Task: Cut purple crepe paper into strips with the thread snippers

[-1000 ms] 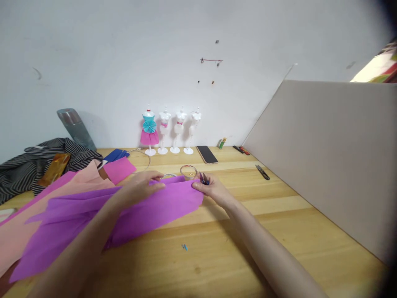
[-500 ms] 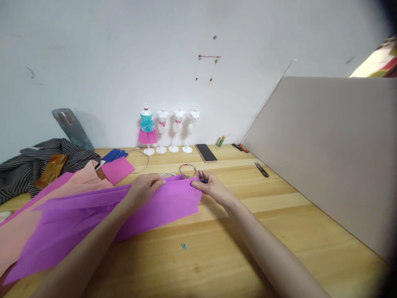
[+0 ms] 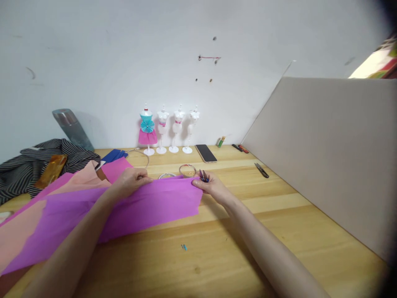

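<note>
A long purple sheet of thin crepe-like material (image 3: 161, 200) is stretched between my two hands above the table, folded along its top edge. My left hand (image 3: 128, 182) pinches that edge near the middle of the sheet. At the sheet's right end, my right hand (image 3: 211, 185) grips the corner between thumb and fingers. Small scissors (image 3: 204, 176) with dark blades are tucked in the same right hand, tips pointing up. The sheet's left part trails over peach material (image 3: 21, 231). Two rings, one silvery (image 3: 166, 175) and one coppery (image 3: 187, 169), lie just behind the sheet.
Several small white mannequins (image 3: 176, 128) stand by the wall, one dressed in turquoise and pink. A phone (image 3: 206, 153), black snips (image 3: 261, 170), a bottle (image 3: 72, 129) and striped cloth (image 3: 77, 150) lie around. A grey panel (image 3: 325, 157) bounds the right side. Tiny blue scraps (image 3: 184, 247) lie in front.
My left hand has slid leftward along the top edge, so a longer stretch of the purple sheet is spread between the hands. My right hand has hardly moved.
</note>
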Available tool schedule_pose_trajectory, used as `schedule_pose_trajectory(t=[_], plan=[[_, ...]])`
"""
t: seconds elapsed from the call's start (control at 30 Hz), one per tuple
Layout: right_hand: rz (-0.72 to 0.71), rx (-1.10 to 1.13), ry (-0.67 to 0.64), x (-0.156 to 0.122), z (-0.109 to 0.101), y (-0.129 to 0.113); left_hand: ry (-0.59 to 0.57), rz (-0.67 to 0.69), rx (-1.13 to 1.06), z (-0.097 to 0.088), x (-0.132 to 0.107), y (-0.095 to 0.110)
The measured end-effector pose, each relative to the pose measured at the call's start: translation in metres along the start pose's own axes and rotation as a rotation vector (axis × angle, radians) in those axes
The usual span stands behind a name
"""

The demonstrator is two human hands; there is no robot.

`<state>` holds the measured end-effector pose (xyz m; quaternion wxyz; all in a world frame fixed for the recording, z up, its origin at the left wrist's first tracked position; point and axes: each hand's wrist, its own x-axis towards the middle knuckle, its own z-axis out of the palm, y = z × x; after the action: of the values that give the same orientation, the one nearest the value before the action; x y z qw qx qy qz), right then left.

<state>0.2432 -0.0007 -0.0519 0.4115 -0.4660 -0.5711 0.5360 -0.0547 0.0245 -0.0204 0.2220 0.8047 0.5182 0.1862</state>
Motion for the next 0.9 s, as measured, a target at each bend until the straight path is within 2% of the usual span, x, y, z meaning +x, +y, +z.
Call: schedule_pose_trajectory(t=[0.23,0.47,0.73,0.9], plan=[[0.007,-0.002,0.007,0.002,-0.001,0.001,-0.019,-0.009,0.023,-0.018,-0.003,-0.012],[0.014,0.005,0.008,0.0,0.001,0.0,-0.03,-0.002,0.056,-0.025,-0.005,-0.02],[-0.02,0.062,0.009,0.001,-0.001,-0.006,-0.229,-0.128,-0.095,-0.045,-0.014,-0.035],[-0.018,0.071,0.002,0.001,-0.002,-0.005,-0.371,-0.158,-0.081,-0.055,-0.021,-0.046]])
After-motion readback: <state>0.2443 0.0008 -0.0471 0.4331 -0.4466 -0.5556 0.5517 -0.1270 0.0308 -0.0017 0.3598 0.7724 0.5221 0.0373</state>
